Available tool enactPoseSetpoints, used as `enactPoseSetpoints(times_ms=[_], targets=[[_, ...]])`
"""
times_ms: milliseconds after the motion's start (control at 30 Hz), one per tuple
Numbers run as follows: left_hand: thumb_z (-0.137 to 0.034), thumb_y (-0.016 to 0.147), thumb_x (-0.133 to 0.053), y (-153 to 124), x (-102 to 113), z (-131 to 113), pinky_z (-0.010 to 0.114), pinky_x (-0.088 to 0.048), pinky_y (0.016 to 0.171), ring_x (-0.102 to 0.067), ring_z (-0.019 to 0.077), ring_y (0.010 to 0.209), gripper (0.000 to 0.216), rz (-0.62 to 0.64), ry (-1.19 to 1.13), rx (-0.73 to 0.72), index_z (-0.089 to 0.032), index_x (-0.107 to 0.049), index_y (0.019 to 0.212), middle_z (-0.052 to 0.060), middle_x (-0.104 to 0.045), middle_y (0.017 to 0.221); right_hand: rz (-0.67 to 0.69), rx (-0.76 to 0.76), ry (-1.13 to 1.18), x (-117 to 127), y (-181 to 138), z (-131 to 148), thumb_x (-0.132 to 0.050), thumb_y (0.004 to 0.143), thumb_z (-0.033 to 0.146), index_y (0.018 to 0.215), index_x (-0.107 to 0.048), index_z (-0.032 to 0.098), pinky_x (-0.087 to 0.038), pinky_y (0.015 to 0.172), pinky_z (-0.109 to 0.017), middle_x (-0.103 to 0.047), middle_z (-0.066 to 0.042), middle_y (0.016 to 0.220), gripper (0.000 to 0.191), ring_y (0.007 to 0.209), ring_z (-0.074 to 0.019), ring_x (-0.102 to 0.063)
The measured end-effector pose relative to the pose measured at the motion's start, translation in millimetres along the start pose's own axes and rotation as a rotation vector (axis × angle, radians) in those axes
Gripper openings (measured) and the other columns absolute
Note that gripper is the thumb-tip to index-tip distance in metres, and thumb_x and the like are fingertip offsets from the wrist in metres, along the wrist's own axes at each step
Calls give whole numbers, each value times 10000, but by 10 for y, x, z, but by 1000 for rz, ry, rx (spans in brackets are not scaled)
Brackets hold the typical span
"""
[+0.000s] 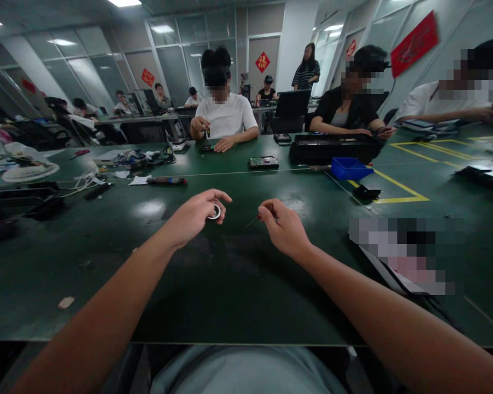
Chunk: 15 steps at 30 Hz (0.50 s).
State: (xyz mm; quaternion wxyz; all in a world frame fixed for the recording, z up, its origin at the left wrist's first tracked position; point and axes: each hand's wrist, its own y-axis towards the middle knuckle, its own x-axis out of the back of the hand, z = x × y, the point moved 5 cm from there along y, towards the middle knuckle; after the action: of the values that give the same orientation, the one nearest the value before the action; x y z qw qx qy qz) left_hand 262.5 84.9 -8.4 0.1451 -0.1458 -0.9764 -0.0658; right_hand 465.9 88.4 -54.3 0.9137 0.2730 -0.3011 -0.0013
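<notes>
My left hand (199, 214) is held over the green tabletop (213, 290), with a small white ring (219, 212) pinched by the thumb and curled fingers. Its index finger reaches out to the right, apart from the rest. To the right, my right hand (285, 229) grips a thin screwdriver (252, 221) between thumb and fingers. The thin metal shaft points down and left, and a bit of reddish handle shows at the fingertips. A gap separates the two hands. Beyond them lies a hard drive (263, 162) with its circuit side partly visible.
A blue tray (350, 168) and a black part (366, 192) lie at the right, near yellow tape lines. A pixelated flat object (406, 257) sits by my right forearm. Cables and electronics (135, 157) are at the left. Across the table a person (227, 115) handles small parts.
</notes>
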Motion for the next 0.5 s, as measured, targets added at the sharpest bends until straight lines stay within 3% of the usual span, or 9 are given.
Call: enactPoseSetpoints(times_ms=[167, 367, 500], targets=[[-181, 804, -430, 23, -423, 144, 303, -415, 686, -567, 174, 741, 314, 106, 343, 44, -175, -647, 1031, 25, -638, 811, -11, 0, -18, -15, 3, -13, -473, 976, 358, 945, -601, 209, -432, 686, -314, -692, -43, 804, 199, 752, -199, -650], [-217, 872, -428, 97, -486, 572, 364, -474, 834, -620, 225, 932, 336, 100, 520, 3, -207, -633, 1138, 65, -671, 1046, 26, -8, -27, -35, -2, -8, -477, 975, 368, 956, -600, 202, -428, 669, -307, -676, -39, 807, 208, 738, -189, -633], [-150, 786, -556, 108, -489, 757, 431, -481, 957, -580, 286, 1123, 569, 94, 602, -31, -206, -504, 1350, 119, -605, 1242, 41, -2, -32, -57, -7, -9, -487, 963, 337, 984, -605, 203, -428, 674, -309, -676, -30, 807, 180, 730, -184, -624]])
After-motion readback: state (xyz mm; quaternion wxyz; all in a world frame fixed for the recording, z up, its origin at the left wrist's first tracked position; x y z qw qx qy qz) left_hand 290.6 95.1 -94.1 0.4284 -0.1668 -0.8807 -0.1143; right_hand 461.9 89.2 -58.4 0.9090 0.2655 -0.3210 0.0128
